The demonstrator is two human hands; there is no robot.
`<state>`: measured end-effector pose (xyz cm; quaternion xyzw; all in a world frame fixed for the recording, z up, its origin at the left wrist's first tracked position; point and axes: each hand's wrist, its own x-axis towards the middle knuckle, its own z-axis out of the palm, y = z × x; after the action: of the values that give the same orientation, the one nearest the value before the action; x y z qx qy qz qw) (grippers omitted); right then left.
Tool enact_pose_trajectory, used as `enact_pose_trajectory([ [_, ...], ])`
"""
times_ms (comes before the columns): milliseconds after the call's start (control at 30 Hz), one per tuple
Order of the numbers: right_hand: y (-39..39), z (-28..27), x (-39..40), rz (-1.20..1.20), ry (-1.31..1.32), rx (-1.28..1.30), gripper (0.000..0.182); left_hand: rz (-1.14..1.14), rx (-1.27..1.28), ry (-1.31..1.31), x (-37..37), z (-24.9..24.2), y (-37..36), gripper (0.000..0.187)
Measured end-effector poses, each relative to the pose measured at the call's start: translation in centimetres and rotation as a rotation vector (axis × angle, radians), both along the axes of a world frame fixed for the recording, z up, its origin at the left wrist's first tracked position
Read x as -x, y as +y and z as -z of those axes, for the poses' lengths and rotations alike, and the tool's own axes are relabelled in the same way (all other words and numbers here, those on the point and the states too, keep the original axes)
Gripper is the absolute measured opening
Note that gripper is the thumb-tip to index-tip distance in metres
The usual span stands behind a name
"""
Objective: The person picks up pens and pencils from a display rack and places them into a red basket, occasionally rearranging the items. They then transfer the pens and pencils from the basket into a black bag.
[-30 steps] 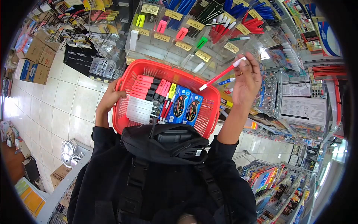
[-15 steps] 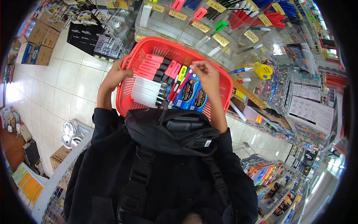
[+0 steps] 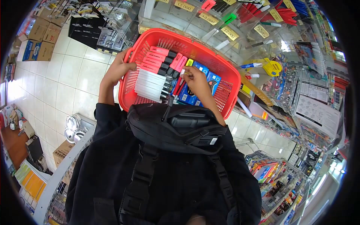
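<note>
My left hand (image 3: 120, 69) is closed around the left rim of a red plastic basket (image 3: 232, 88), thumb over the edge. Inside the basket, my right hand (image 3: 197, 80) pinches the white end of a red marker (image 3: 177, 87), which lies among other pens. Pink highlighters (image 3: 153, 62) are stacked on the left, above a row of white-barrelled pens (image 3: 150, 85). A yellow highlighter (image 3: 190, 62) sits beside more pink ones. Blue packs (image 3: 213, 84) fill part of the right side, partly covered by my right hand.
A shelf with clear dividers, price tags (image 3: 230, 33) and red markers (image 3: 250, 14) stands just beyond the basket. A black bag (image 3: 176, 129) hangs at my chest, against the basket's near side. Cardboard boxes (image 3: 40, 33) stand on the tiled floor at the left.
My right hand has moved left and slightly down, with the red marker's white end between its fingers. The basket appears slightly further right in view. My left hand keeps its hold.
</note>
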<state>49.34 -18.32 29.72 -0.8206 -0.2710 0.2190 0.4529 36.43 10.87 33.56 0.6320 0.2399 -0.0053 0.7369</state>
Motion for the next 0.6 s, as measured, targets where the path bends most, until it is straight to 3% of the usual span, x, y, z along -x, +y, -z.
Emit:
enact_pose_trajectory([
  [300, -0.1, -1.3, 1.8, -0.093, -0.291, 0.316, 0.061, 0.058, -0.024, 0.018, 0.1, 0.2, 0.4, 0.069],
  [600, 0.5, -2.1, 2.2, -0.052, -0.288, 0.469, 0.074, 0.060, -0.017, 0.015, 0.1, 0.1, 0.3, 0.067],
])
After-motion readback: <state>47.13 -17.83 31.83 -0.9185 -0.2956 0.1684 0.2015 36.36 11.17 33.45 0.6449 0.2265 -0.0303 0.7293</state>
